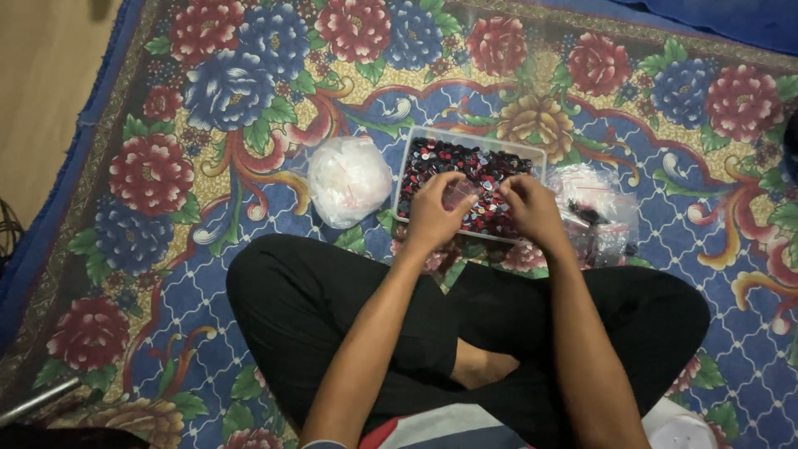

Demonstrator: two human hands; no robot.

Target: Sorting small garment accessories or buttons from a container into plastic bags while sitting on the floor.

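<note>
Crossed legs in black trousers (pixel 332 324) fill the bottom of our view, with one bare foot (pixel 482 366) tucked between them. We sit on a floral blanket (pixel 166 166) patterned with red and blue flowers over a blue lattice ground.

Just beyond our knees lies a clear rectangular tray (pixel 532 154) heaped with small dark and red pieces (pixel 440 158), too small for us to tell exactly what they are. Both our hands hover over the near half of this tray. Our left hand (pixel 432 212) is curled, fingers bent inward, pinching one edge of a small clear plastic bag (pixel 460 194). Our right hand (pixel 532 208) is likewise curled and seems to pinch the other side of that bag, though the fingertips are turned away and we cannot be sure of its hold. The little bag sits between the two hands, directly above the heaped pieces.

Left of the tray, just beside it, rests a bulging white translucent bag (pixel 349 179). On the right of the tray, touching its edge, lies a crumpled heap of clear plastic bags (pixel 598 208) with some dark pieces inside. A metal rod (pixel 37 401) pokes in at the lower left corner.
</note>
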